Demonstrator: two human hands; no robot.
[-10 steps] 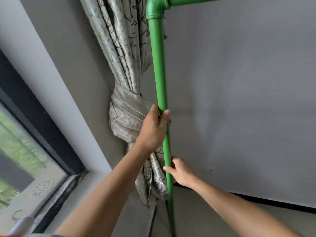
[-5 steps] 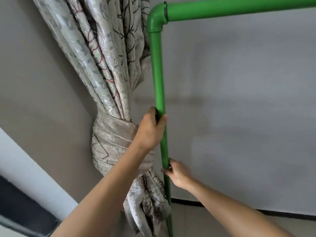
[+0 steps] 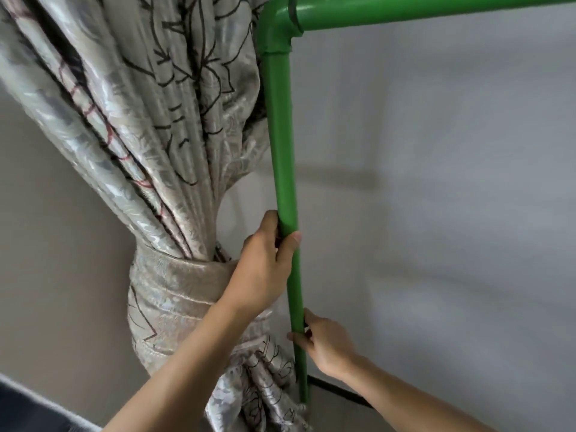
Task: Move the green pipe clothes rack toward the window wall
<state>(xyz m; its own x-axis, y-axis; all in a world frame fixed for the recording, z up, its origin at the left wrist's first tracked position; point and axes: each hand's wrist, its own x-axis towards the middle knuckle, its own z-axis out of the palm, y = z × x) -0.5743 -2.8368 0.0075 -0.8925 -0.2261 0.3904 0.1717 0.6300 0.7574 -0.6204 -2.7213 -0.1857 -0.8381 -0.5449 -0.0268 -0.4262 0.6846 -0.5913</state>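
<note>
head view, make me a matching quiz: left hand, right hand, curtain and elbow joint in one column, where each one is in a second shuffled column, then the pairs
Things
1. left hand
2. right hand
3. curtain
4. elbow joint

Places
A. top corner of the rack, where upright pipe meets top bar
B. gripping the upright pipe, lower of the two grips
C. bunched and tied, left of the upright pipe
D. gripping the upright pipe, upper of the two grips

Pairs: 1-D, 2-B, 3-C, 4-A

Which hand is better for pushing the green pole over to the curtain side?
Probably the right hand: it grips the green pole from the side away from the curtain. The left hand sits on the curtain side, so it would pull.
</note>
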